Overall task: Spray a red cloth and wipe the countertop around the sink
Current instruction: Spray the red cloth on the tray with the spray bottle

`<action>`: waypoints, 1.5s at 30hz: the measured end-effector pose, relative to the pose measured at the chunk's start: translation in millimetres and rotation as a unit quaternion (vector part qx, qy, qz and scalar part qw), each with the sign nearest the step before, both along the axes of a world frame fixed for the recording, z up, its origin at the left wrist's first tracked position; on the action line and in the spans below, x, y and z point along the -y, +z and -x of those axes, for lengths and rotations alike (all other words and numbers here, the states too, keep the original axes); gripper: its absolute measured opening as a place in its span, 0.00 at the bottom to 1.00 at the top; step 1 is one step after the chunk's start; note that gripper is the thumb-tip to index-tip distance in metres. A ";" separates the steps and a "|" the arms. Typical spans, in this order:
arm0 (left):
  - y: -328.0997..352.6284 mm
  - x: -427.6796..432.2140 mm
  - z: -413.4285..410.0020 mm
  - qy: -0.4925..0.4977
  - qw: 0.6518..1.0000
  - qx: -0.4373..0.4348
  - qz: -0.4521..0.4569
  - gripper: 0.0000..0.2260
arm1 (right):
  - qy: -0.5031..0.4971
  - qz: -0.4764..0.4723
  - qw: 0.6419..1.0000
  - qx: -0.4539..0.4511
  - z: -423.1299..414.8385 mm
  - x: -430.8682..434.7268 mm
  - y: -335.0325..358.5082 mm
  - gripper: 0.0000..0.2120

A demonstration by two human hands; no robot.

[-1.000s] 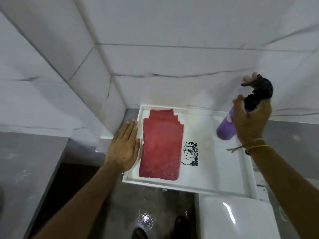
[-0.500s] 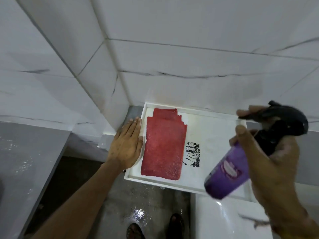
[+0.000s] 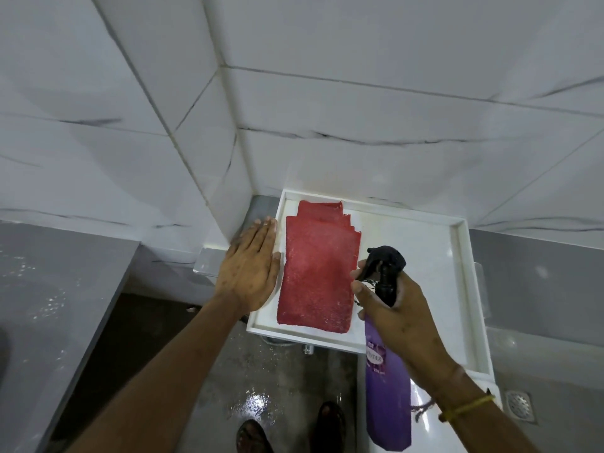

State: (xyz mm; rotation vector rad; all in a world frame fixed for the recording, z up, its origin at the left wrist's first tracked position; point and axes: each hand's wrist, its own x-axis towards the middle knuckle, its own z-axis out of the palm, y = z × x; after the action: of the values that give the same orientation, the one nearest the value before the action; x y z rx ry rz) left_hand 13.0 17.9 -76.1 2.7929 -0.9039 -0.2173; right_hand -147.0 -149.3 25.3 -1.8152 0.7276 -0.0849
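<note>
A folded red cloth [image 3: 318, 273] lies flat on the left part of a white rimmed counter tray [image 3: 461, 276]. My left hand [image 3: 250, 268] rests flat on the tray's left rim, fingers together, just beside the cloth. My right hand [image 3: 397, 308] grips a purple spray bottle [image 3: 387, 387] around its neck, a finger on the trigger. The black nozzle [image 3: 385, 258] sits over the cloth's right edge and points left toward the cloth.
White marble-look tiled walls meet in a corner behind the tray. A grey ledge [image 3: 49, 305] stands at left. Wet grey floor and my feet [image 3: 291, 429] show below, with a floor drain [image 3: 521, 405] at right and a white glossy surface [image 3: 421, 397] under my right wrist.
My right hand has swung the bottle in from the right and lowered it, so the nozzle now sits over the cloth's right edge. The left hand stays on the tray rim.
</note>
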 end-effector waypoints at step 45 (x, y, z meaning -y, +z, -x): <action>4.9 -0.4 1.7 0.000 1.000 -0.012 -0.007 0.30 | 0.022 0.125 0.986 -0.109 9.7 -3.1 3.2 0.31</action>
State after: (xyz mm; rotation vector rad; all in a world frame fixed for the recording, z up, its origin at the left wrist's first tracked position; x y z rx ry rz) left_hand 11.3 18.2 -71.2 2.7979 -0.8994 -0.2566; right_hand -156.7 -146.2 28.5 -2.1016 0.8608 0.0569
